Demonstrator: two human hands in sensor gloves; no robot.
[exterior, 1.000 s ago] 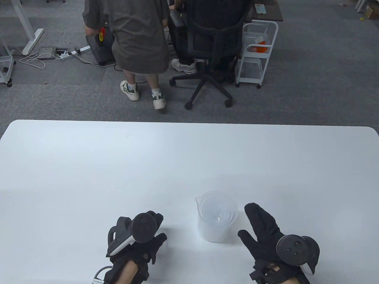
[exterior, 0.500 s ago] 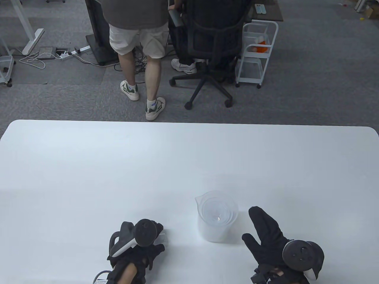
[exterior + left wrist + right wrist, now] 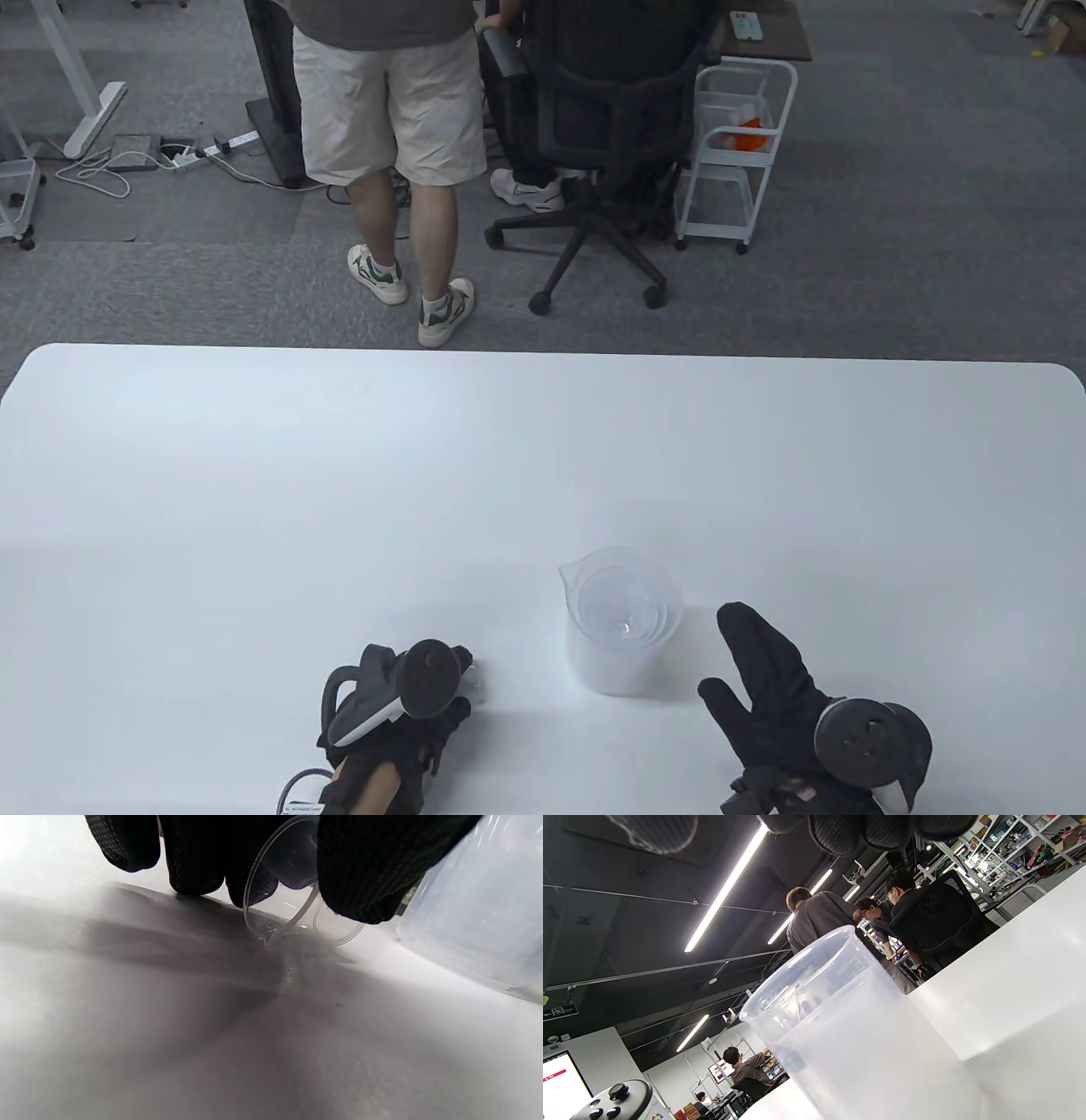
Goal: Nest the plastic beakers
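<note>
A stack of clear plastic beakers (image 3: 624, 624) stands upright near the table's front middle, with several smaller ones nested inside; it also fills the right wrist view (image 3: 857, 1035). My left hand (image 3: 424, 696) is to its left, low on the table, and grips a small clear beaker (image 3: 282, 906) that lies tilted on its side, its rim touching the tabletop. A bit of that beaker shows past my fingers in the table view (image 3: 475, 679). My right hand (image 3: 764, 679) lies flat and open on the table just right of the stack, apart from it.
The white table (image 3: 543, 458) stretches far and wide behind the stack. Beyond its far edge a person (image 3: 390, 127) stands on the carpet next to an office chair (image 3: 602, 144) and a white cart (image 3: 734, 144).
Both hands have drawn back a little toward the front edge. My left hand has sunk lower, bringing the small beaker onto the table. The person behind the table has straightened up.
</note>
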